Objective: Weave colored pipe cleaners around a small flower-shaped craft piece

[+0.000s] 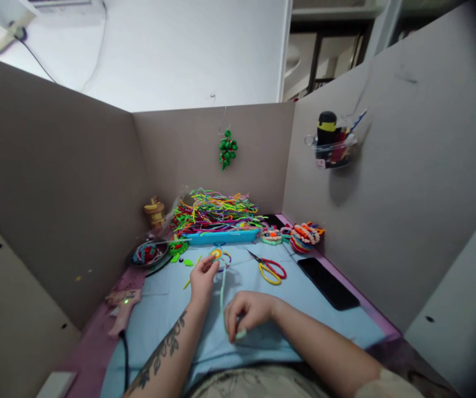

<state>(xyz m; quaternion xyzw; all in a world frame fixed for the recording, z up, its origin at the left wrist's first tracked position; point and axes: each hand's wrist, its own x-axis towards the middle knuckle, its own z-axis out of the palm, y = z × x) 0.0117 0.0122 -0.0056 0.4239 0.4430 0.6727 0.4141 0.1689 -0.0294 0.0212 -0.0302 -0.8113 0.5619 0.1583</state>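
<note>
My left hand point(204, 279) is closed in a pinch on a small coiled craft piece point(216, 253) with orange, yellow and purple in it. From that piece a pale green pipe cleaner point(222, 293) runs down towards me. My right hand point(249, 310), lower and nearer my body, is closed around the strip's lower part, and a short end pokes out below the fingers. Scissors point(269, 270) with one red and one yellow handle lie to the right, blades partly apart. A yellow strip point(187, 284) and a green bit point(188, 262) lie left of my left hand.
Behind my hands a blue tray point(221, 237) bears a heap of coloured pipe cleaners point(215, 207). A black phone point(328, 283) lies on the right, finished-looking woven pieces point(304, 236) behind it. At left are a glue gun point(125, 312) and a bowl point(149, 254). Grey panels enclose three sides.
</note>
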